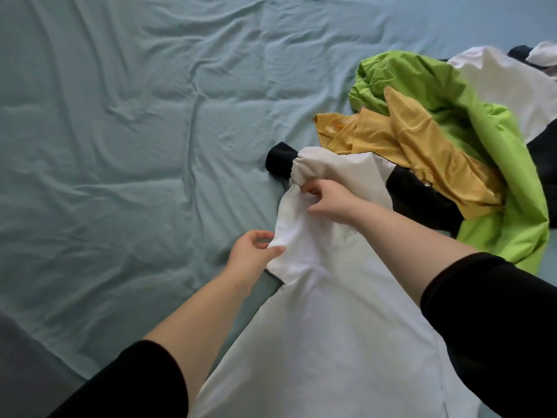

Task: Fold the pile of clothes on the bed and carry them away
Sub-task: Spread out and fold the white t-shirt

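White shirt [331,327] sleeve edge pinched by left grip [250,254], right grip [331,200]; teal sheet [120,146] spreads leftward.

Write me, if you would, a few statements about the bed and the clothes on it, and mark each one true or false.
1. The left hand and the right hand both hold the white garment. True.
2. The green garment lies neatly folded. False: it lies crumpled in the pile on the right.
3. The yellow garment lies partly over the green garment. True.
4. The bed sheet is red. False: it is a pale blue-green, and creased.
5. The person's own sleeves are white. False: they are black.
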Tool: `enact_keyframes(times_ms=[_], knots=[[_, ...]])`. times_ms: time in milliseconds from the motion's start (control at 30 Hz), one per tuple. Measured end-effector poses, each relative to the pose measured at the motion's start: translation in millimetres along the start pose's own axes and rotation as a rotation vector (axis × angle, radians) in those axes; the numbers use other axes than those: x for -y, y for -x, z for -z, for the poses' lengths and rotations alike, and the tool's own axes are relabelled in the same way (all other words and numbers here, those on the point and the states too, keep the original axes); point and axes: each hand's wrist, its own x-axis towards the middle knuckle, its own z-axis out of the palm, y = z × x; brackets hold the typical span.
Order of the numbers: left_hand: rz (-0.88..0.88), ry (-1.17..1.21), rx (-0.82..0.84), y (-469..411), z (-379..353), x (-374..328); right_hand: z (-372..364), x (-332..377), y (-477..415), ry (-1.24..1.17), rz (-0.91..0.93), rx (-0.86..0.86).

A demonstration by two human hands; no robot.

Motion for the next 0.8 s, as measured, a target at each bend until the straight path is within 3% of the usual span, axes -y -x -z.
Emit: enact_keyframes(times_ms=[67,167,333,467,533,600,667,800], knots=[[-0.016,-0.063,-0.035,-3.7,-3.4,-1.6,-6.4,4.8,-4.2,0.082,0.017,-0.125],[-0.045,-0.080,-0.086,-2.8,-4.5,1.2,-11.0,9.4,-7.6,-0.178,0.013,-0.287],[-0.057,-0.086,-0.109,3.2,-8.0,3.3,-8.1,8.4,-1.8,-0.375,0.000,-0.252],[-0.143,-0.023,0.019,16.2,-15.2,-6.2,4.0,3.5,32.2,-0.785,-0.036,-0.334],[-0.221,-0.058,0.072,25.4,-22.4,-9.1,-2.9,-12.4,61.1,-0.927,-0.158,-0.383],[-0.335,-0.179,0.125,33.2,-31.2,-10.3,-25.0,-32.3,89.3,-1.115,-0.339,-0.354],[-0.431,-0.329,0.246,39.8,-43.2,-9.3,-52.2,-44.4,108.6,-1.377,-0.476,-0.220],[-0.456,-0.691,0.405,42.2,-68.0,0.7,-86.3,-51.0,106.4,-1.908,-0.547,-0.067]])
